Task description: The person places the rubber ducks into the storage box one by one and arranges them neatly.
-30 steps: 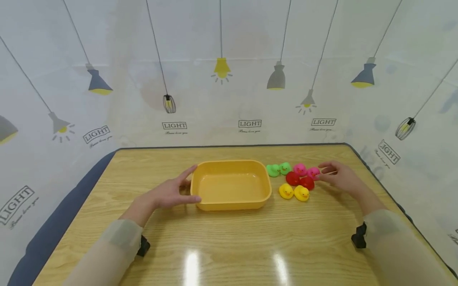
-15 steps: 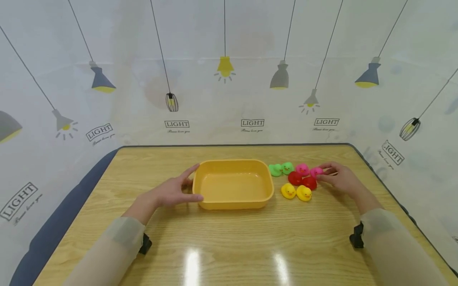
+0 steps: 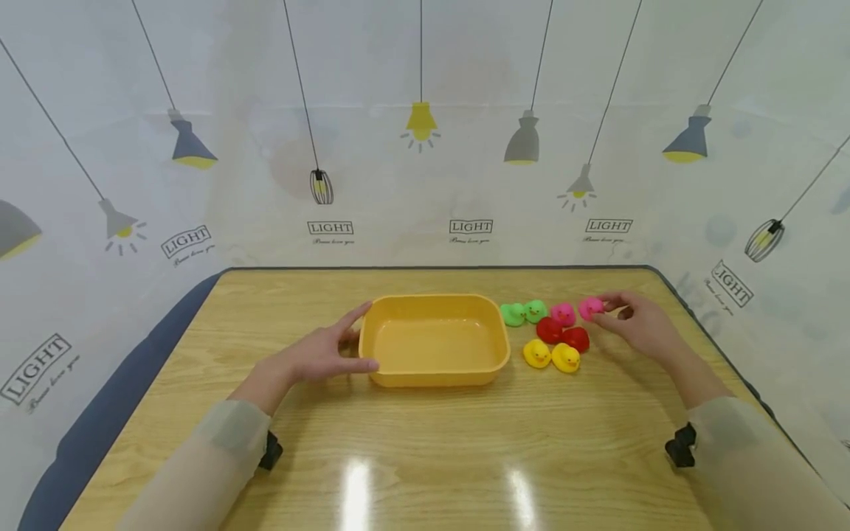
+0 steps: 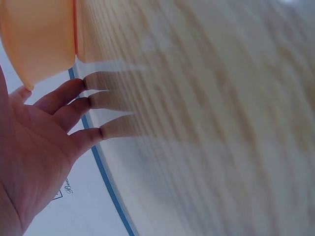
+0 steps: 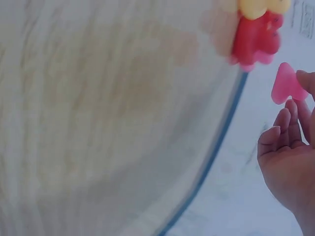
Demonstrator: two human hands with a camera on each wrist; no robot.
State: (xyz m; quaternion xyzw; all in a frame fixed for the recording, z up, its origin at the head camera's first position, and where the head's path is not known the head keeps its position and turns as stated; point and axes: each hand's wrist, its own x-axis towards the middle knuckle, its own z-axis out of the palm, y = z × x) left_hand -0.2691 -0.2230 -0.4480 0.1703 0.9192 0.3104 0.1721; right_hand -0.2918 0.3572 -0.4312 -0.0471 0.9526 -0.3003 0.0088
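Note:
My left hand [image 3: 320,354] rests against the left end of the yellow-orange plastic basin [image 3: 434,380], thumb at the front rim and index finger at the back corner. In the left wrist view the other fingers [image 4: 74,114] reach down to the tabletop, fairly straight. A pink rubber duck [image 3: 590,308] is pinched between the thumb and fingers of my right hand [image 3: 637,321]. The right wrist view has this pink duck [image 5: 284,86] raised off the table. Beside it sit another pink duck [image 3: 563,315], two red ducks [image 3: 550,330], two yellow ducks [image 3: 536,354] and two green ducks [image 3: 513,315].
The wood-grain table [image 3: 425,457] has a dark edge and runs back to a pale curtain [image 3: 372,133] printed with lamps. The duck cluster stands just right of the basin. Both wrists carry a small black device.
My right hand has closed on the right-hand pink duck and lifted it slightly, away from the red ducks. The left hand stays at the basin. The head view has shifted a little.

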